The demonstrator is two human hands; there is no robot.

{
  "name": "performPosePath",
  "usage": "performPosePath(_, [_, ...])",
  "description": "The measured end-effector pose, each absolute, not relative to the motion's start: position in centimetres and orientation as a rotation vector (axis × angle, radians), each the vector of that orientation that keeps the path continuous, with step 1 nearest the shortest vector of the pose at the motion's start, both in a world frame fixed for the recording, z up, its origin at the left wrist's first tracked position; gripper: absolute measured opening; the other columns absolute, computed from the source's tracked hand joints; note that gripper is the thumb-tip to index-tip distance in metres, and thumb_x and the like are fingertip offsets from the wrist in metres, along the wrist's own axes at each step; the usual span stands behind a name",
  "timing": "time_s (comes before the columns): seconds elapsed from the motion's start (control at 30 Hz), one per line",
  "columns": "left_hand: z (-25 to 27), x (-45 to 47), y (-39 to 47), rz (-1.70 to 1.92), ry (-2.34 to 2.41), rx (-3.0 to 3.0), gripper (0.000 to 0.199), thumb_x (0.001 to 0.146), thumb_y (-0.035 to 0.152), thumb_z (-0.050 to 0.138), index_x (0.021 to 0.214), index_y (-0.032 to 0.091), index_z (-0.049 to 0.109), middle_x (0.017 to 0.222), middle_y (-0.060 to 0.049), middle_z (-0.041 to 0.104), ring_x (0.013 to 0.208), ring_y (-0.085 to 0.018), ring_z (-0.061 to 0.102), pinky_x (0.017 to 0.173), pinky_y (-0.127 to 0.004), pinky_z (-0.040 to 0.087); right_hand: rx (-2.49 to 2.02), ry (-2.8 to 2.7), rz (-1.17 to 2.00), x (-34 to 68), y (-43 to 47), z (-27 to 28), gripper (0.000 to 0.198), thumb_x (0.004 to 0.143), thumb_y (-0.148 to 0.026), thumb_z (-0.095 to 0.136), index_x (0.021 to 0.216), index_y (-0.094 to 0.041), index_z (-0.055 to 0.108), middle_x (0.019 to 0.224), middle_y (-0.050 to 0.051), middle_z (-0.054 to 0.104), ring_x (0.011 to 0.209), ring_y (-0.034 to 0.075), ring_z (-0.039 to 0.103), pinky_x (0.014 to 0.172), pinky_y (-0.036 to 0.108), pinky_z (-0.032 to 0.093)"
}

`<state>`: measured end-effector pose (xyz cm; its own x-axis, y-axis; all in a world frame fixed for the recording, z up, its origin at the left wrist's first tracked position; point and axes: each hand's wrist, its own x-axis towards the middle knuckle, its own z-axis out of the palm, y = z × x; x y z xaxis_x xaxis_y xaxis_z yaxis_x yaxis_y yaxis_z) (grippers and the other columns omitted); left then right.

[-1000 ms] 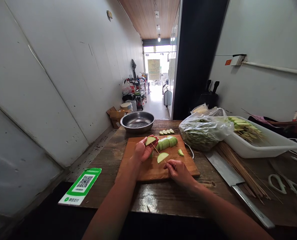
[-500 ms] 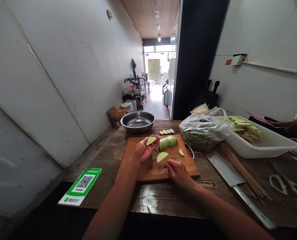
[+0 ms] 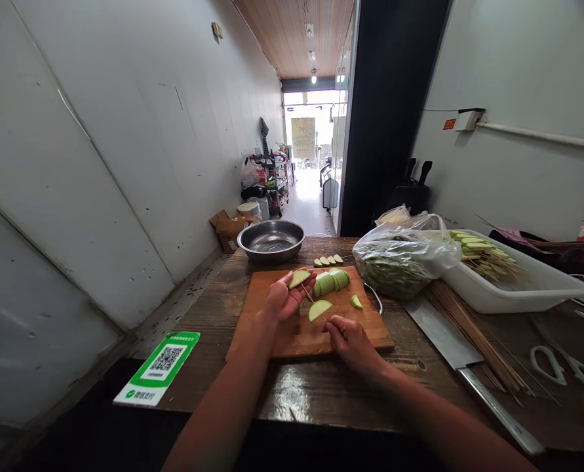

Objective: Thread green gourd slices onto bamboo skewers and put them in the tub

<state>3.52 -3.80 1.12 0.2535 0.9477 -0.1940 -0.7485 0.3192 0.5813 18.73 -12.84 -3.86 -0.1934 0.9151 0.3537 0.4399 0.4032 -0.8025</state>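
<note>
My left hand, palm up over the cutting board, holds a pale green half-round slice, which looks like zucchini, between thumb and fingers. A thin wooden skewer runs from that slice to my right hand. Another half-round slice is threaded on the skewer, close to my right fingers, which pinch its lower end. Whether the skewer's tip is inside the left-hand slice cannot be made out. Behind my hands lies a row of cut slices, and a small end piece rests to the right.
A steel basin stands behind the board; several small pieces lie beyond it. Rightward are a plastic bag of greens, a white tray with skewered slices, a cleaver, bare skewers and scissors. A QR-code card lies left.
My left hand and its slice have shifted very slightly to the right, toward the skewered slice. My right hand keeps its pinch on the skewer almost in place.
</note>
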Motion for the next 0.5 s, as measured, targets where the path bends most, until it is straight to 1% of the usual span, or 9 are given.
performPosePath(0.23, [0.93,3.77,-3.83,1.175,0.549,0.435,0.032,0.086,0.014,0.031,0.107,0.001,0.053,0.099,-0.023,0.063,0.093,-0.026,0.062,0.080,-0.039,0.052,-1.189,-1.781,0.694,18.76,-12.82,-3.92,0.027,0.087,-0.029,0.038,0.071,-0.017,0.056,0.054,-0.001,0.050,0.053,0.011,0.048,0.050,0.020,0.035])
performPosePath(0.5, [0.74,4.03,-3.95,1.178,0.556,0.462,0.031,0.086,0.015,0.033,0.106,0.004,0.054,0.099,-0.021,0.063,0.094,-0.026,0.062,0.081,-0.039,0.051,-1.185,-1.744,0.713,18.66,-12.81,-3.98,0.026,0.087,-0.029,0.039,0.071,-0.017,0.056,0.054,-0.001,0.050,0.053,0.011,0.049,0.048,0.020,0.036])
